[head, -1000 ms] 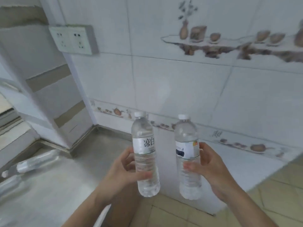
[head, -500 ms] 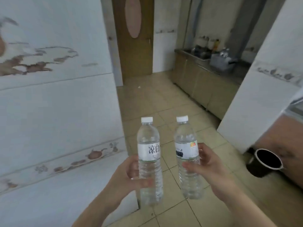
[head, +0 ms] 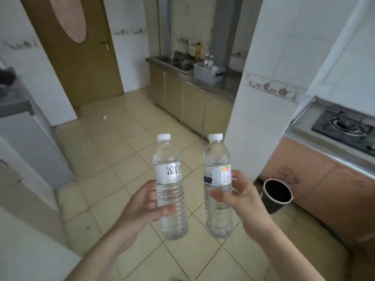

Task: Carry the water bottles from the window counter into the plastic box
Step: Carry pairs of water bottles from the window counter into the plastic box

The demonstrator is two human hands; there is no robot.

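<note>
While I watch, both bottles stand upright over the tiled floor [head: 113, 159].
Left grip [head: 142, 207]: clasping left bottle [head: 171, 191].
Right grip [head: 241, 197]: clasping right bottle [head: 218, 187].
Far tabletop: clear plastic box [head: 205, 75].

Home kitchen: sink [head: 182, 64], gas hob [head: 345, 123].

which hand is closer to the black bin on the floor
Right. The right hand, gripping its bottle, is just left of the black bin. The left hand is farther left, beyond both bottles.
</note>
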